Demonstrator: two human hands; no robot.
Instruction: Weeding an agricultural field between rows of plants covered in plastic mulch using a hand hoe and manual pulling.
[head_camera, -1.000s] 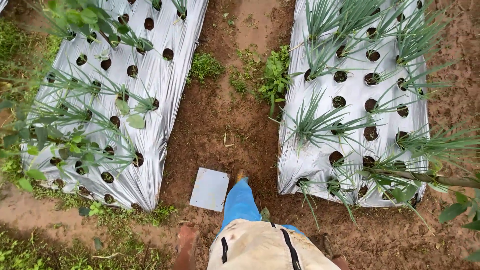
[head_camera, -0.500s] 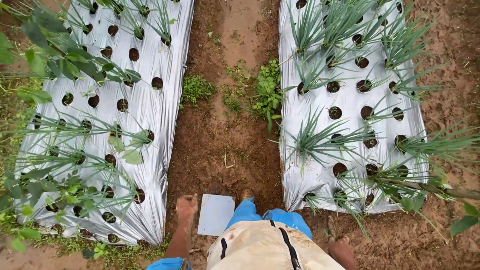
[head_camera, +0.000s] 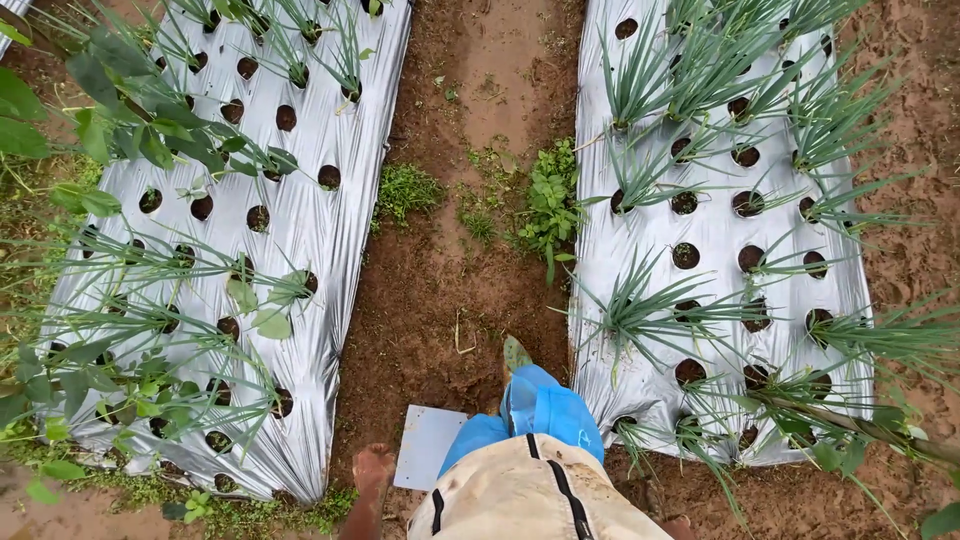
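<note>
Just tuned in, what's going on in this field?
A person stands barefoot on the dirt path between two beds covered in silver mulch film, planted with onion-like shoots. Neither hand is in view. A foot is beside a flat pale board on the soil. Weeds grow along the path.

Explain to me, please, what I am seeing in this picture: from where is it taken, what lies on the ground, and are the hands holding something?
The picture comes from a camera worn on a person's head, looking straight down. At the bottom edge you see the person's own body: beige clothing, a blue trouser leg and a bare foot on the soil. No hands are in view, so nothing shows as held. The ground is a brown dirt path between two garden beds. Each bed is covered with silver plastic sheet full of round holes, and thin green plants grow through many of them. Small weeds grow on the path. A flat pale rectangular board lies near the foot.
</note>
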